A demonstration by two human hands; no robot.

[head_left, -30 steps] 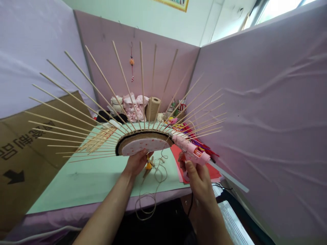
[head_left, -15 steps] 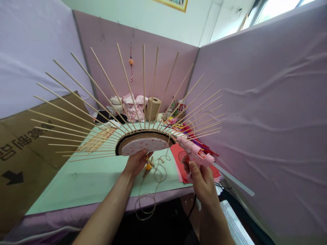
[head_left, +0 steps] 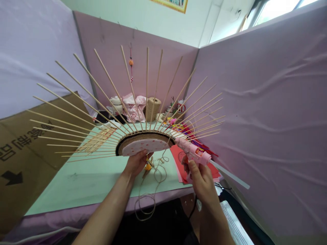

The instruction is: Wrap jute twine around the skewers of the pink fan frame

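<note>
My left hand (head_left: 138,163) grips the lower edge of a half-round base (head_left: 145,146) faced with white, red-dotted cloth. Along its curved rim run rows of brown twine and a dark band, and many thin wooden sticks (head_left: 102,87) fan outward from it. My right hand (head_left: 200,175) is closed around the handle of a pink glue gun (head_left: 191,150), a long glue stick (head_left: 231,174) jutting from its back. The gun's nozzle is at the right end of the rim; whether it touches cannot be told. Loose twine (head_left: 160,173) hangs from there in loops over the table edge.
Behind the sticks stand a twine spool (head_left: 153,108), pink dotted cloth (head_left: 135,107) and a white jar (head_left: 117,103). Red paper (head_left: 180,161) lies at the right, loose sticks (head_left: 95,140) at the left. A cardboard sheet (head_left: 38,146) leans at left; partitions enclose the green-topped table (head_left: 84,183).
The fan of sticks has turned slightly, its upper tips shifting to the right. The glue gun has moved a little left and down, its nozzle still by the rim's right end.
</note>
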